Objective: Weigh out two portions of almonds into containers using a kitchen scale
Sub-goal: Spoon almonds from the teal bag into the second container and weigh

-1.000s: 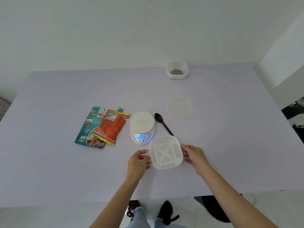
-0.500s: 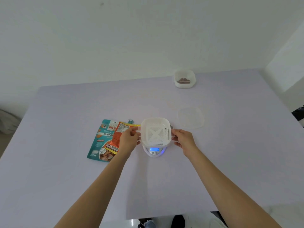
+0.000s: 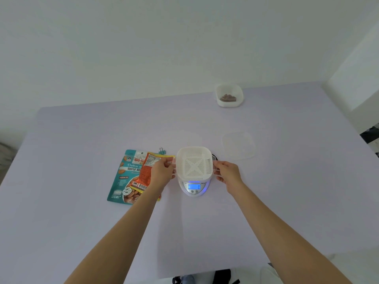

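We hold a white slotted container (image 3: 194, 163) over the platform of the kitchen scale (image 3: 194, 187), its open side up and its base pattern, a cross of slots, facing us. It is roughly square with rounded corners, so it has no clear long axis; its sides run square to the table (image 3: 82, 222) edge. We cannot tell whether it already rests on the platform or sits just above it. Our left hand (image 3: 163, 171) grasps its left rim and our right hand (image 3: 227, 173) grasps its right rim, fingers closed on a clear outer edge. Nothing lies inside it.

The scale's display glows blue nearest us, with a single digit that reads like zero, though it is too small to be sure.

At the far side of the table a second white container (image 3: 229, 95) holds a small heap of brown almonds (image 3: 227, 97). A clear lid (image 3: 239, 145) lies flat between it and the scale.

Left of the scale lie two packets, the orange packet (image 3: 146, 173) partly over the teal packet (image 3: 125, 177). The teal one reads "Roasted Alm…", "Protein" and "Unsalted". A small teal binder clip (image 3: 161, 150) sits just beyond them.
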